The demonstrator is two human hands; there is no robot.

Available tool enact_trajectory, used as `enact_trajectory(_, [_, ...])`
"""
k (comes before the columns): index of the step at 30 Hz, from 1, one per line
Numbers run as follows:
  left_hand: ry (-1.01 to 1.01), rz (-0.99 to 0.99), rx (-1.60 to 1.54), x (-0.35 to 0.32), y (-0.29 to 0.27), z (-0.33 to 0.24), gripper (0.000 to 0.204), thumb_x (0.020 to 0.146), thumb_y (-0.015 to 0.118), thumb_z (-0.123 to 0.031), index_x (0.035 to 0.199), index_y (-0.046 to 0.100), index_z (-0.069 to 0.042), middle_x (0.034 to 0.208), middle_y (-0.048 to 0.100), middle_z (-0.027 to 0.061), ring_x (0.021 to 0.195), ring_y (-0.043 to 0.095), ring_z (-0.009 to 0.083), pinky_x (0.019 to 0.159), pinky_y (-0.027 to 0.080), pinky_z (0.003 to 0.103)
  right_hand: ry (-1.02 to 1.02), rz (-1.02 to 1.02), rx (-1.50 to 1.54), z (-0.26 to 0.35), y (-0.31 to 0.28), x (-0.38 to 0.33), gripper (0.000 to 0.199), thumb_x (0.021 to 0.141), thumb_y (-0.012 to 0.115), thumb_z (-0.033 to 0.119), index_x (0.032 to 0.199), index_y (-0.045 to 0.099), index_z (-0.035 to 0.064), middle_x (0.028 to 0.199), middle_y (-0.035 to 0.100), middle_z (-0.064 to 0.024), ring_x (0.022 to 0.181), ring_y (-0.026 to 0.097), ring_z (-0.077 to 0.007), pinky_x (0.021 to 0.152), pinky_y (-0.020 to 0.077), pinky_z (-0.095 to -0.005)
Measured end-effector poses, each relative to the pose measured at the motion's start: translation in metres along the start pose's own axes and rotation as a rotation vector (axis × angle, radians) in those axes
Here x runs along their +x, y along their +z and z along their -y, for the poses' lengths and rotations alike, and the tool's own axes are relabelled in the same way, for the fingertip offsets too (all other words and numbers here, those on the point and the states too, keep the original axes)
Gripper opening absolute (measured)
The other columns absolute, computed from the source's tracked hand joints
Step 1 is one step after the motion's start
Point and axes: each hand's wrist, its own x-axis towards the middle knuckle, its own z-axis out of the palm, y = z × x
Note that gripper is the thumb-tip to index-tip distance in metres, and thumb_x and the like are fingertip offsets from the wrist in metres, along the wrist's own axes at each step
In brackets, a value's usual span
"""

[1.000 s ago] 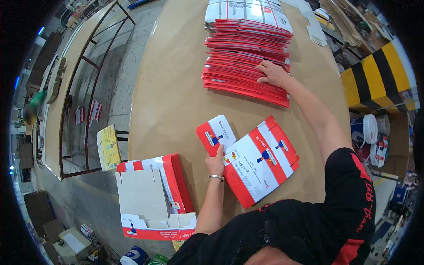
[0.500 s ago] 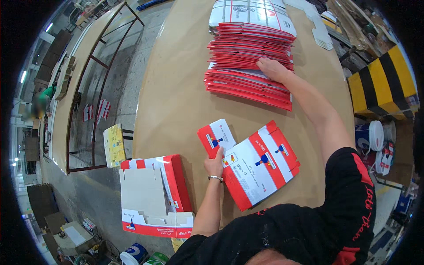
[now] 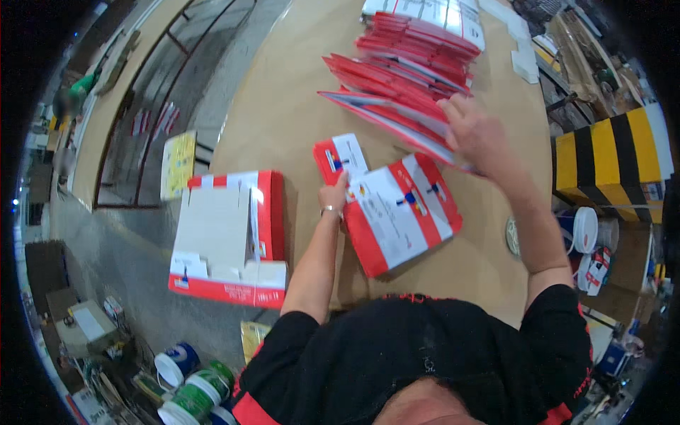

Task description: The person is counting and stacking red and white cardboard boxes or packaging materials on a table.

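Note:
My left hand [image 3: 333, 195] is closed on the side flap of a red and white carton [image 3: 397, 219], which lies slanted on the brown-covered table in front of me. The flap [image 3: 340, 157] with a small blue figure sticks out past my fingers. Farther off, my right hand [image 3: 471, 131], smeared by motion, grips the right ends of red flattened cartons [image 3: 397, 99] at the near end of a long leaning row. These near ones fan out toward the left. Exactly how many are between my fingers cannot be made out.
At the table's left edge stands a pile of opened red and white cartons [image 3: 273, 212]. Wrapped white packs [image 3: 428, 18] lie behind the row. A tape roll [image 3: 513, 235] sits near my right forearm. Beyond are a yellow-black striped block [image 3: 609, 166] and buckets [image 3: 582, 230].
My right hand has pulled the near flattened cartons toward me, and they have spread out from the row. My left hand keeps its hold on the carton. The whole view has shifted.

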Motion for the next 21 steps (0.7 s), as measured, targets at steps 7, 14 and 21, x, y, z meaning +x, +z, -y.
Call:
enact_trajectory(7, [-0.117,0.086,-0.68,-0.076,0.004,0.0,0.083,0.072,0.063,-0.062,0.116,0.05,0.007,0.108,0.059,0.024,0.098,0.06,0.0315,0.085,0.046,0.04,0.23,0.414,0.215,0.135,0.15,-0.122,0.062,0.076,0.051,0.009,0.133,0.031,-0.0053,0.125,0.043,-0.0217,0.1,0.056,-0.0339,0.07,0.0525,-0.0393])
enact_trajectory(14, [0.122,0.043,-0.72,-0.101,-0.011,0.028,0.055,0.064,0.08,-0.007,0.111,0.051,-0.001,0.102,0.063,0.0105,0.088,0.062,0.0195,0.074,0.052,0.034,0.24,0.394,0.548,0.215,0.151,-0.142,0.078,0.075,0.062,0.027,0.133,0.026,-0.0113,0.136,0.028,-0.0289,0.109,0.051,-0.0387,0.082,0.0504,-0.0391])
enact_trajectory(21, [0.264,0.286,-0.835,-0.174,-0.077,-0.012,0.048,0.074,0.071,-0.005,0.117,0.05,0.002,0.107,0.062,0.0126,0.092,0.062,0.0187,0.081,0.05,0.032,0.177,-0.108,0.552,0.125,0.109,-0.141,0.09,0.063,0.075,0.045,0.13,0.037,-0.0022,0.132,0.042,-0.0193,0.123,0.04,-0.0336,0.101,0.0321,-0.0427])
